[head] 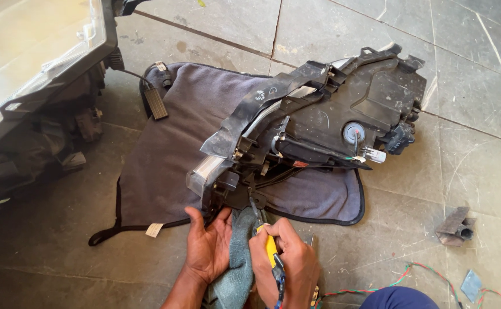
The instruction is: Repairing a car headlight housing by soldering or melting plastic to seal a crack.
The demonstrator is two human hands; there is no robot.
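A black car headlamp housing (325,120) lies back-side up on a grey cloth (187,131) spread on the stone floor. My right hand (288,263) grips pliers with yellow and blue handles (271,252); their jaws reach up to the housing's near bracket (245,194). My left hand (207,246) rests open against the lower left corner of the housing, fingers spread, beside a teal rag (236,269) bunched between both hands.
A second headlamp (33,74) with a clear lens sits at the upper left, a black module on a cable (156,103) trailing from it. A small grey metal part (455,227) and red-green twisted wires (411,274) lie at the lower right.
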